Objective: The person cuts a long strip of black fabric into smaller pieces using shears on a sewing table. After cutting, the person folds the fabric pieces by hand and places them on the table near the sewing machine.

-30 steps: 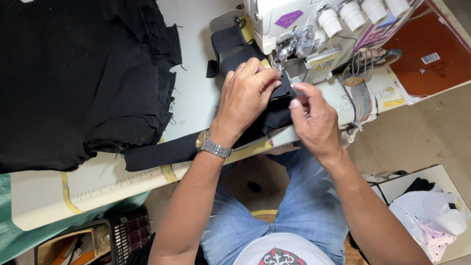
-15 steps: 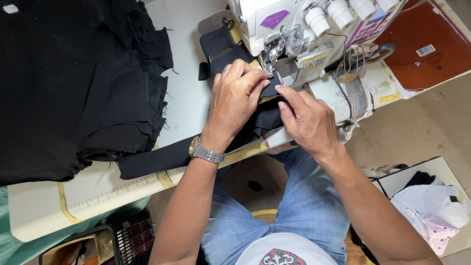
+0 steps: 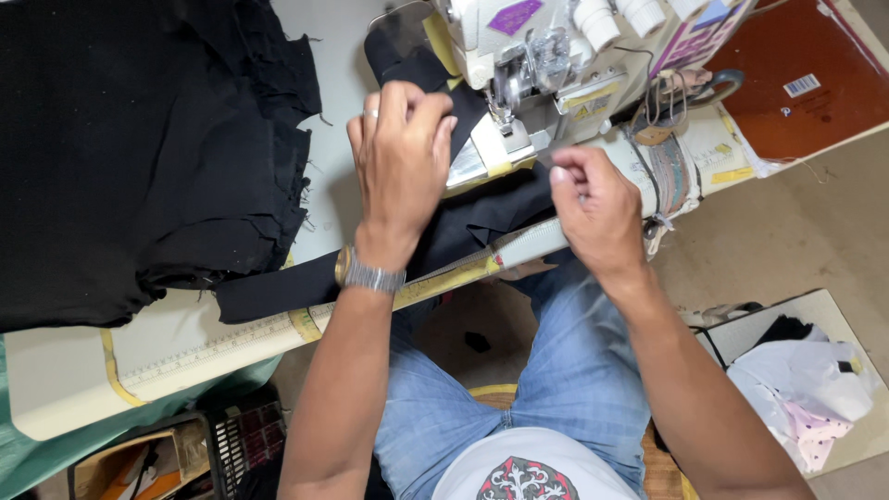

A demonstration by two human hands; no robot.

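My left hand (image 3: pixel 403 157), with a ring and a metal wristwatch, lies palm down on a black fabric piece (image 3: pixel 463 227) just left of the presser foot of a white overlock sewing machine (image 3: pixel 542 56). Its fingers are curled against the cloth near the needle area. My right hand (image 3: pixel 593 204) hovers at the table's front edge, right of the foot, with thumb and fingers pinched together; whether a thread or cloth edge is between them I cannot tell. A long black strip (image 3: pixel 278 287) of the fabric runs left along the table edge.
A large pile of black fabric (image 3: pixel 130 148) covers the left of the white table (image 3: pixel 74 389). A yellow tape measure (image 3: pixel 213 347) is fixed along the front edge. A brown board (image 3: pixel 796 83) lies at the right, a box with white cloth (image 3: pixel 806 389) on the floor.
My right hand has pulled back from the presser foot toward the table's front edge. My left hand has stayed flat on the fabric. The camera view has drawn closer to the machine.
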